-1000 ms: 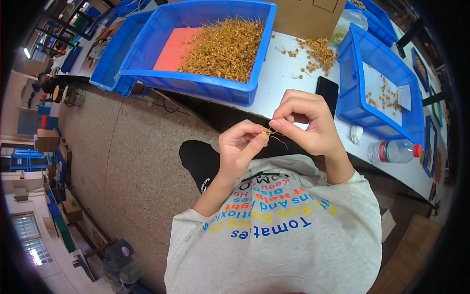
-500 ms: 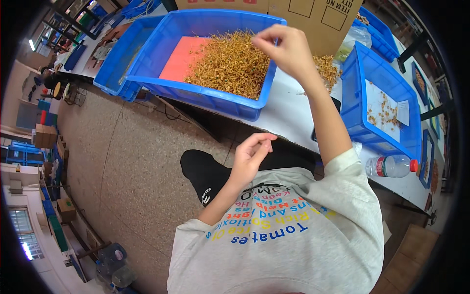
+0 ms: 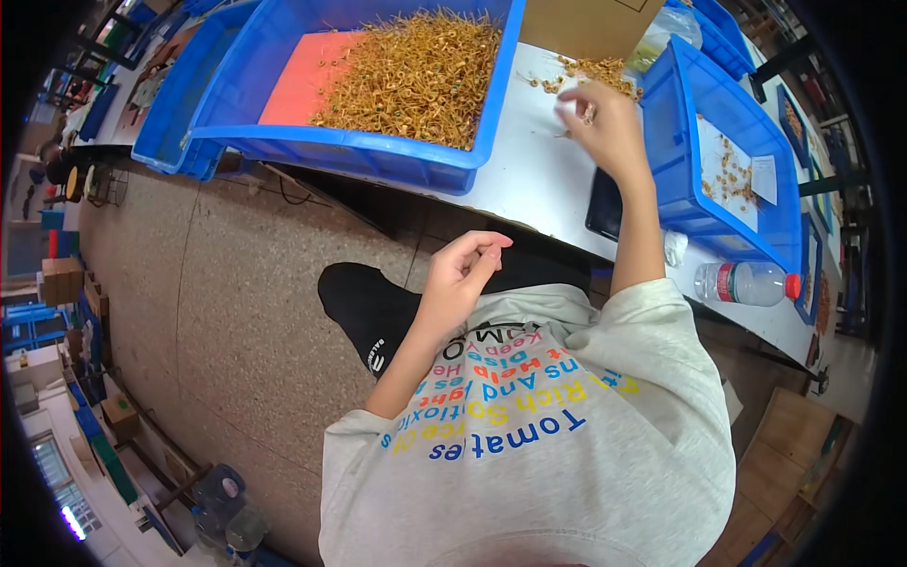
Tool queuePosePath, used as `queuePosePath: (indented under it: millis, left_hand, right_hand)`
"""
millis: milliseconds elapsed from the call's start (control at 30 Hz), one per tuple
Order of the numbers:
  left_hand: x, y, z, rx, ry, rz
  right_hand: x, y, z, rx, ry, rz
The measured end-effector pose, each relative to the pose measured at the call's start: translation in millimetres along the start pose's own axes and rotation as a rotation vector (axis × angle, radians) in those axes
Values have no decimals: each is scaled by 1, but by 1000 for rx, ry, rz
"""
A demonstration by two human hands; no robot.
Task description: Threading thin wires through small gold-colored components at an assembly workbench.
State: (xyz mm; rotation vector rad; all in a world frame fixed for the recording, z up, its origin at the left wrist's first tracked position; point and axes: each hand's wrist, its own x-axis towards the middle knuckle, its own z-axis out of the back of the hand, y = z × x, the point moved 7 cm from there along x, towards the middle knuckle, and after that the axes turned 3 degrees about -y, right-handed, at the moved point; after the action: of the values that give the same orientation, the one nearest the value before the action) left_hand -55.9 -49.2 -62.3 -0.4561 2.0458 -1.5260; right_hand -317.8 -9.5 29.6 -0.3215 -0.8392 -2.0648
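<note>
My right hand (image 3: 605, 128) is over the white table, its fingers closed on what look like small gold pieces with thin stems. Just beyond it lies a loose pile of similar gold pieces (image 3: 600, 71). To the left stands a large blue bin (image 3: 378, 149), holding a tangled heap of gold pieces (image 3: 406, 80) beside a flat pink-red sheet (image 3: 298, 80). Above my lap, short of the table edge, my left hand (image 3: 458, 276) has thumb and fingers curled together. Whatever it may hold is too small to make out.
A second blue bin (image 3: 675, 156) on the right holds scattered gold pieces and a paper slip. Nearer are a dark phone (image 3: 605, 206), a crumpled white tissue (image 3: 675, 248) and a clear bottle with red cap (image 3: 751, 283). A cardboard box (image 3: 586, 26) stands behind.
My right hand has moved from above the large bin's right edge to the right and nearer, over the table by the loose pile. My left hand keeps its curled pose. The view has shifted.
</note>
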Motion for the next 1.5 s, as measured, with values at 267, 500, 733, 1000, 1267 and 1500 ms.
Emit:
queuePosePath:
  millis: [267, 500, 733, 1000, 1267, 1500]
  left_hand:
    - [8, 11, -17, 96, 122, 18]
    - [8, 13, -13, 104, 104, 17]
    - [13, -8, -11, -35, 76, 12]
    - [3, -38, -22, -296, 130, 18]
    - [-2, -51, -10, -20, -111, -223]
    - [-7, -65, -7, 288, -263, -432]
  right_hand:
    - [-37, -21, -25, -209, 183, 28]
    - [-36, -29, -44, -242, 248, 39]
    - [-66, 28, -22, 933, 341, -232]
    - [-110, 88, -32, 1674, 611, -454]
    - [-103, 81, -27, 1535, 319, -486]
    - [-101, 86, 0, 1207, 172, -179]
